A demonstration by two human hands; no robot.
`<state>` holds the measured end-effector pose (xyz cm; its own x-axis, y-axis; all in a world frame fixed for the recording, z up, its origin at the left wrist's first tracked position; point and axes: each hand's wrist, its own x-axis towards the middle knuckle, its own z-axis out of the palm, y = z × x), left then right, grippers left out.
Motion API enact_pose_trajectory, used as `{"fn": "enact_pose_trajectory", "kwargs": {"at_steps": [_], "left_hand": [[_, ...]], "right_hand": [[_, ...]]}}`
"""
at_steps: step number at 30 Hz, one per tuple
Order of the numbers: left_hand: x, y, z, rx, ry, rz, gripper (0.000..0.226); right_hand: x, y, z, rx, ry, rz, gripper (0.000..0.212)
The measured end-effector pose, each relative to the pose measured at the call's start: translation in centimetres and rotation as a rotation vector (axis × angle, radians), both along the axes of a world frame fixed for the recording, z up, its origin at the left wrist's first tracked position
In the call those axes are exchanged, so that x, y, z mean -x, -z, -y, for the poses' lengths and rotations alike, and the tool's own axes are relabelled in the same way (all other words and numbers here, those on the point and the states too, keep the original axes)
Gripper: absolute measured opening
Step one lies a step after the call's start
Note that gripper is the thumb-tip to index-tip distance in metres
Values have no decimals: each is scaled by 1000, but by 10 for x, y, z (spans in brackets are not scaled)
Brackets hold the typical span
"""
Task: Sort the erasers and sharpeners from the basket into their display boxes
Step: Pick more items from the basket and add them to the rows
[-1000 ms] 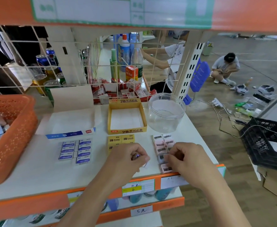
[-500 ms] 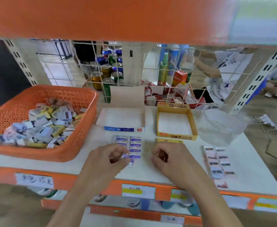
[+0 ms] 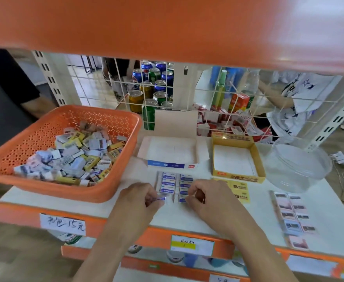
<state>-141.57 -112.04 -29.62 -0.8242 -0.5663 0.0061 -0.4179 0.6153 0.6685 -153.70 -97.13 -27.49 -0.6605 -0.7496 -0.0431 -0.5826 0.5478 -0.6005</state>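
Left hand (image 3: 140, 197) is curled, thumb and forefinger pinching one blue-and-white eraser (image 3: 162, 199) low over the shelf (image 3: 187, 220), at the foot of the blue-and-white rows (image 3: 169, 183); right hand (image 3: 209, 197) is curled too, fingertips at the bottom eraser of the right column, can't tell if it grips or only nudges. Orange basket (image 3: 65, 193) on the left holds a big mixed heap; white display box (image 3: 171, 165) and yellow display box (image 3: 238, 177) both look empty, clear tub (image 3: 297, 165) too. Risks: the rows lie loose near the shelf's front edge, so a wrist dragging back could sweep them off; both hands work in one tight spot, so a bump would skew the columns; the small pink and grey pieces (image 3: 293, 216), sharpeners I'd guess, sit nearest the edge on the right. Writing: "2B" on the yellow box front and back flap, "2B" on the yellow erasers (image 3: 240, 187); handwritten price tag (image 3: 62, 224) ends in "15元", the characters before it unclear; blue strip on the white box has print too small to read
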Motion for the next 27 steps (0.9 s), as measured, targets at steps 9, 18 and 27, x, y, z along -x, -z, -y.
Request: {"fn": "enact_pose_trajectory", "kwargs": {"at_steps": [9,18,27], "left_hand": [[-3,-5,4,-112,176,60,28],[8,3,6,-183,-54,-72,19],[7,-2,15,-74,119,76,23]], "right_hand": [[3,1,4,22,23,6,9],[1,0,15,-6,30,-7,10],[5,-5,16,-184,29,-31,37]]}}
